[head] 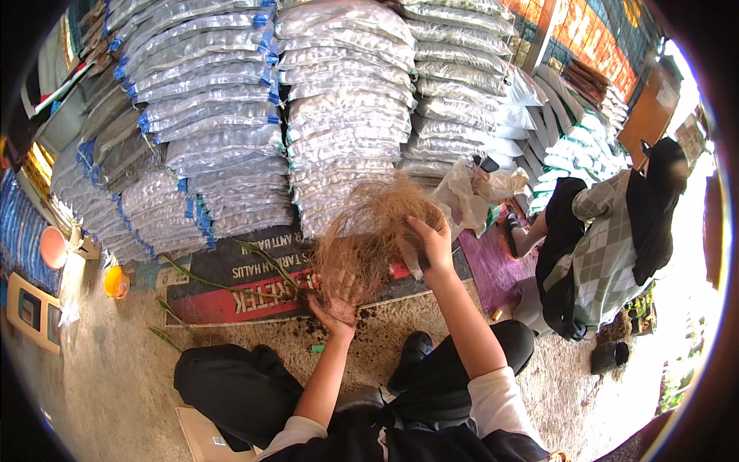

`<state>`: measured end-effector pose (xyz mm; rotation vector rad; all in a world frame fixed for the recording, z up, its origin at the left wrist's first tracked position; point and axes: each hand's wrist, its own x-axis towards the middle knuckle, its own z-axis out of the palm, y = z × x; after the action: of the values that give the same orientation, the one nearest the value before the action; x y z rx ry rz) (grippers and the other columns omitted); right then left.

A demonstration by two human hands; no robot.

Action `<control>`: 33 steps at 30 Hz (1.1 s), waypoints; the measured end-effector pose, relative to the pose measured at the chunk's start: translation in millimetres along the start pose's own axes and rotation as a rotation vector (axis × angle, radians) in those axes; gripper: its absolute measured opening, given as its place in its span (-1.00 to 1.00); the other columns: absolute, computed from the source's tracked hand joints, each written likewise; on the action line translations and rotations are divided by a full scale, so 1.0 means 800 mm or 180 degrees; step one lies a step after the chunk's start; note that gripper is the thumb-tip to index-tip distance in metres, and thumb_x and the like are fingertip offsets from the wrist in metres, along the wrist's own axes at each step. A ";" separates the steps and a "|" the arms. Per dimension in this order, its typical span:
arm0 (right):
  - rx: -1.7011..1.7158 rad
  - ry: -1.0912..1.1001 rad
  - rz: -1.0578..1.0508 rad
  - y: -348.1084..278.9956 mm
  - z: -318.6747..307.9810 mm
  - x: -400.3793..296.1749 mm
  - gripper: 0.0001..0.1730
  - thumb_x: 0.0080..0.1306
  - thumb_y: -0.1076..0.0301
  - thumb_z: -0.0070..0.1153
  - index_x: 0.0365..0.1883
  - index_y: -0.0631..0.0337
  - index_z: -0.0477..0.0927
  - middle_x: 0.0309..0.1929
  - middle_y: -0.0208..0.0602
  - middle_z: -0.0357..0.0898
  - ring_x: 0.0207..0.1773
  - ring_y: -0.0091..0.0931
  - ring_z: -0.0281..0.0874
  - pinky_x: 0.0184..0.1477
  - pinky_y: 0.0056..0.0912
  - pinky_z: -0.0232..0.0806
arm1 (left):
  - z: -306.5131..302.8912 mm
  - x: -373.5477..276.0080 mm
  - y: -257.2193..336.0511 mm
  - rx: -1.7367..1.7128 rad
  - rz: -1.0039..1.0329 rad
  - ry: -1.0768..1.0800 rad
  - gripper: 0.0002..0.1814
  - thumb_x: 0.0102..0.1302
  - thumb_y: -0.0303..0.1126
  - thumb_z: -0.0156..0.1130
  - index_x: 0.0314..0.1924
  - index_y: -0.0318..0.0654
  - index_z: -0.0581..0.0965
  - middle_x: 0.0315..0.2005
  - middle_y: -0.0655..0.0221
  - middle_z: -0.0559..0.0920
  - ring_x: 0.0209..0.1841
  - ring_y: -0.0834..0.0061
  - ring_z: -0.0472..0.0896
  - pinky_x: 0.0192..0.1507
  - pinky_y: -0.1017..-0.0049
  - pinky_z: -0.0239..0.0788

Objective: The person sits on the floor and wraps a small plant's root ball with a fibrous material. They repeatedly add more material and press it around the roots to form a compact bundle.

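A loose bundle of brown plant fibre (pixel 369 231) hangs in front of me, above a printed mat. My right hand (pixel 433 242) grips its right end, with the thumb pressed over the strands. Below the bundle's lower left part, my left hand (pixel 338 309) is turned palm up with its fingers spread; strands touch or hang just over the fingertips. Beside the left hand, long green leaves of a plant (pixel 265 254) reach leftward over the mat (pixel 208 297). The plant's base is partly hidden by the left hand. Dark soil crumbs (pixel 375 341) lie on the floor below.
Tall stacks of filled clear plastic bags (pixel 346 104) stand ahead. At right, a person (pixel 612 231) in a checked top sits near a purple sheet (pixel 499 271) and a black pot (pixel 609 355). An orange cup (pixel 116 283) is at left; a cardboard piece (pixel 202 433) lies by my left leg.
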<state>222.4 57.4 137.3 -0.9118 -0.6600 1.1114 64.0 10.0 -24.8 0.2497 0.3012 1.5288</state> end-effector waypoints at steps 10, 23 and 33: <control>-0.0102 0.0012 0.0088 0.034 -0.031 0.006 -0.58 0.05 0.62 0.09 -0.09 0.31 0.35 -0.22 -0.27 0.49 -0.21 -0.47 0.49 -0.19 -0.45 0.39 | 0.039 0.007 0.055 0.2323 0.0351 0.0139 -0.30 0.15 -0.43 0.20 0.25 -0.21 0.10 -0.09 0.22 0.48 -0.14 0.37 0.55 -0.23 0.44 0.50; 0.0589 -0.0028 0.1975 0.068 -0.072 -0.042 -0.76 0.12 0.41 0.06 -0.23 0.27 0.47 -0.24 -0.25 0.55 -0.28 -0.38 0.53 -0.25 -0.44 0.40 | -0.073 0.046 0.073 -0.1749 -0.0265 -0.0222 -0.46 0.28 -0.09 -0.04 0.16 -0.26 0.28 0.07 0.02 0.36 0.04 0.12 0.41 0.01 0.15 0.34; -0.1252 -0.0758 0.0308 0.113 -0.039 -0.076 -0.53 0.11 0.48 0.12 -0.01 0.26 0.28 -0.12 -0.23 0.46 -0.10 -0.43 0.45 -0.07 -0.42 0.33 | -0.041 0.009 0.029 -0.0173 -0.0994 0.0829 -0.32 0.24 0.07 -0.09 0.21 -0.24 0.18 0.19 0.06 0.18 0.20 0.00 0.18 0.19 -0.07 0.06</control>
<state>186.7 5.8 42.4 -1.1644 -1.0653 1.2100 30.8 17.0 -48.2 -0.0407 0.4806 1.2567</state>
